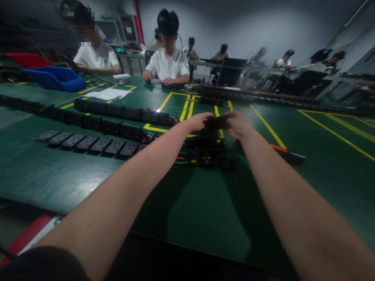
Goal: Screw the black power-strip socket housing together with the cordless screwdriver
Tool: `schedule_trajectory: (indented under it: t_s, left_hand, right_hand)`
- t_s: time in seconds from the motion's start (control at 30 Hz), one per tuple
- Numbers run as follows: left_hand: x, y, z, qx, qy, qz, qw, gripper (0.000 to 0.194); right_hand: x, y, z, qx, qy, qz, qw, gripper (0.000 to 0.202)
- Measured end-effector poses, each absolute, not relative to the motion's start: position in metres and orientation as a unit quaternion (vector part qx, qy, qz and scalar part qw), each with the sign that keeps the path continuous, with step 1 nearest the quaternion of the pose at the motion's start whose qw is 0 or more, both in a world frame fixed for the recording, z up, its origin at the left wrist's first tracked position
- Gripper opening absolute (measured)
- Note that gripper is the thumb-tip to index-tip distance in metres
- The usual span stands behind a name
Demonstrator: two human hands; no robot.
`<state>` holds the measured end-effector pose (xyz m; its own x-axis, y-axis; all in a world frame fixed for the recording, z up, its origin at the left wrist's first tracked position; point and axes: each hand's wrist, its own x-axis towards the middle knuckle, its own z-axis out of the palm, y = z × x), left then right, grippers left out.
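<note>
Both my arms reach forward over the green table. My left hand [198, 122] and my right hand [238, 124] grip opposite ends of a small black part [217, 122], held above the table. Below it lies a black box-like module [212, 157] with coloured wires at its left side and metallic bits inside. A row of grey socket modules [99, 145] runs to the left, partly hidden by my left forearm. Behind it are two longer rows of black modules, the nearer one [109, 127] ending in coloured wires, the farther one [121, 111] close behind.
A tool with an orange and black handle [290, 155] lies right, beside my right forearm. Blue bin [57, 78], red bin [29, 59] and white paper [107, 93] stand back left. People sit across the table; more black strips [258, 95] lie at the back.
</note>
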<state>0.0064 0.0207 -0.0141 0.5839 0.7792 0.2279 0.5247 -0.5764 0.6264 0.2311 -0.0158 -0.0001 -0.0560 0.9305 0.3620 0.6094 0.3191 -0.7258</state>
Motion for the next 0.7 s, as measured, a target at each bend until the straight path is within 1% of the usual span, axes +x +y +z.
schedule_trajectory:
  t_s: [0.27,0.5,0.6,0.7]
  left_hand:
    - [0.007,0.021,-0.019,0.856,0.366,0.257,0.260,0.088]
    - [0.005,0.017,-0.011,0.874,0.379,0.212,0.218,0.090]
    - [0.005,0.016,-0.008,0.879,0.379,0.191,0.220,0.090]
    - [0.005,0.017,-0.008,0.872,0.384,0.201,0.227,0.088]
  right_hand:
    - [0.234,-0.019,-0.001,-0.608,-0.601,0.297,0.426,0.032]
    - [0.230,-0.022,0.003,-0.622,-0.549,0.340,0.442,0.031]
    - [0.229,-0.025,0.003,-0.629,-0.521,0.357,0.454,0.032]
    - [0.227,-0.028,0.004,-0.630,-0.498,0.372,0.465,0.034]
